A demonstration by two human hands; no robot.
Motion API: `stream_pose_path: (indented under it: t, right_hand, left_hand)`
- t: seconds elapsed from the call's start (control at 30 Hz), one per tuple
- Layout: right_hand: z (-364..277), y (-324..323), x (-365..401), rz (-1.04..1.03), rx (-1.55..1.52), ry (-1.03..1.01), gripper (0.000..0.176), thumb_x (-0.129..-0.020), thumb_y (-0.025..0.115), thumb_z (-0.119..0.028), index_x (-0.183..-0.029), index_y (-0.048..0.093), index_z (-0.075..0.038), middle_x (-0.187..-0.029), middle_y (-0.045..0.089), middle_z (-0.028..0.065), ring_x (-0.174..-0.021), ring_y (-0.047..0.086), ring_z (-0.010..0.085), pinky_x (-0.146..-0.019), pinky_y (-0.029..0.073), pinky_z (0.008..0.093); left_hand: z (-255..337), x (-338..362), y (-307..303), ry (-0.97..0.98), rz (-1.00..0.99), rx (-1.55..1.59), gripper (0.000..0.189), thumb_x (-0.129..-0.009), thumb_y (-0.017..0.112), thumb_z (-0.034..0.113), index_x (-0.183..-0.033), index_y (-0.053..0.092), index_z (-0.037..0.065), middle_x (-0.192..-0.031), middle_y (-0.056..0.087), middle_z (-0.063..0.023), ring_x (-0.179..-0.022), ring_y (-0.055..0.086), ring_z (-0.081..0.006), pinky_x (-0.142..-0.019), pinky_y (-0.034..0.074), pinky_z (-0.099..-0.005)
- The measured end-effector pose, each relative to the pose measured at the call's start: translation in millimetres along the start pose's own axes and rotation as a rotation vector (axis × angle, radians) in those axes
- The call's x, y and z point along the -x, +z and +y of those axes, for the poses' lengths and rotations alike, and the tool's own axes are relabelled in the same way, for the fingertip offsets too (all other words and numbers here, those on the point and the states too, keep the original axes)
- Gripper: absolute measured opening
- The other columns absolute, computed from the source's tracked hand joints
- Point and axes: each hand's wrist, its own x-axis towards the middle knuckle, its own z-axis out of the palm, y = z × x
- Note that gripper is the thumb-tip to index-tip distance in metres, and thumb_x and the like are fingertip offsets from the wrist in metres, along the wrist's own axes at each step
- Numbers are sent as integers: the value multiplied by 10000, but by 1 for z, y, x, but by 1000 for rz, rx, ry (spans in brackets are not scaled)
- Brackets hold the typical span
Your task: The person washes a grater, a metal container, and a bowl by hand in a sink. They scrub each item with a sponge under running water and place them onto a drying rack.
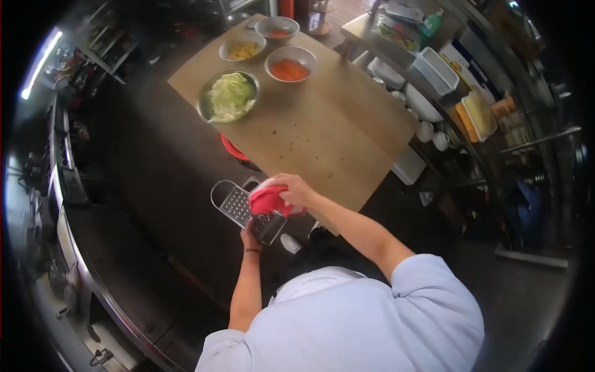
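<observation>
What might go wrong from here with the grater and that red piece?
The right hand presses the red piece onto the grater, so fingertips may be nicked. The left hand holds the grater off the wooden table, away from the cabbage bowl, so shreds would likely fall to the floor.

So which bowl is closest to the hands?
The cabbage bowl. It is the biggest, full of pale green shreds, and sits closest; the yellow bowl, orange bowl and red bowl lie farther back.
</observation>
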Motion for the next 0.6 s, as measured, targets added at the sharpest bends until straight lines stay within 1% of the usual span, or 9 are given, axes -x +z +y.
stream_pose_path:
  t: [0.07, 0.1, 0.2, 0.23, 0.27, 0.3, 0.43, 0.5, 0.6]
  right_hand:
    - [-5, -17, -1, 147, -185, -4, 452, -647, 492, 66, -1062, 626, -53, -1133, 558, 131, -1012, 559, 229, -878, 463, 300]
    - [-15, -59, 33, 209, -209, 134, 470, -626, 492, 75, -1060, 619, -52, -1072, 577, 111, -1003, 559, 215, -871, 461, 298]
    - [0, -106, 34, 595, 619, -96, 466, -633, 581, 44, -1088, 589, -55, -1079, 566, 174, -993, 556, 328, -879, 460, 376]
    - [7, -123, 42, 619, 786, 10, 444, -668, 600, -4, -1108, 577, -61, -1092, 561, 185, -1007, 542, 356, -886, 450, 398]
    - [29, -140, 51, 595, 972, 46, 382, -703, 593, -40, -1085, 596, -62, -1128, 560, 171, -1038, 538, 337, -868, 456, 397]
    - [73, -161, 54, 600, 834, 79, 309, -755, 619, -155, -1055, 610, -81, -1122, 579, 158, -1014, 541, 329, -886, 434, 409]
    - [58, -120, 50, 568, 646, 55, 182, -837, 568, -198, -853, 660, -42, -759, 657, 103, -673, 621, 258, -619, 489, 351]
    - [83, -69, 38, 352, 476, 135, 240, -858, 551, -220, -769, 653, -21, -647, 630, 83, -581, 601, 205, -530, 460, 320]
    - [72, 26, 6, -41, 143, 240, 303, -890, 521, -268, -776, 649, -19, -628, 620, 60, -579, 585, 149, -526, 450, 290]
  left_hand:
    - [15, 4, -5, 58, 4, 39, 339, -810, 602, 117, -1113, 518, -11, -1000, 610, -116, -862, 625, -241, -766, 531, -378]
    - [-27, 24, 1, 7, 2, 113, 339, -810, 602, 117, -1113, 518, -11, -1000, 610, -116, -862, 625, -241, -766, 531, -378]
    - [26, 47, -45, 110, 142, 36, 312, -804, 602, 92, -1092, 527, -3, -982, 610, -101, -851, 625, -232, -757, 536, -379]
    - [32, 58, -53, 129, 125, 57, 324, -798, 611, 94, -1092, 524, -9, -966, 611, -100, -840, 628, -232, -755, 536, -379]
    - [35, 68, -56, 129, 136, 78, 328, -794, 616, 96, -1091, 524, -10, -960, 611, -101, -834, 629, -228, -753, 536, -375]
    - [36, 76, -57, 134, 152, 104, 333, -791, 620, 99, -1091, 524, -10, -955, 612, -103, -828, 629, -224, -750, 537, -370]
    - [37, 100, -92, 271, 222, 132, 252, -793, 616, 116, -1003, 564, -13, -898, 639, -113, -798, 647, -225, -746, 543, -361]
    - [48, 126, -89, 266, 269, 207, 311, -776, 639, 114, -1044, 541, -9, -904, 621, -109, -808, 639, -221, -744, 534, -364]
    - [28, 116, -97, 306, 299, 389, 299, -784, 630, 142, -1021, 565, -29, -936, 627, -136, -836, 629, -261, -791, 511, -404]
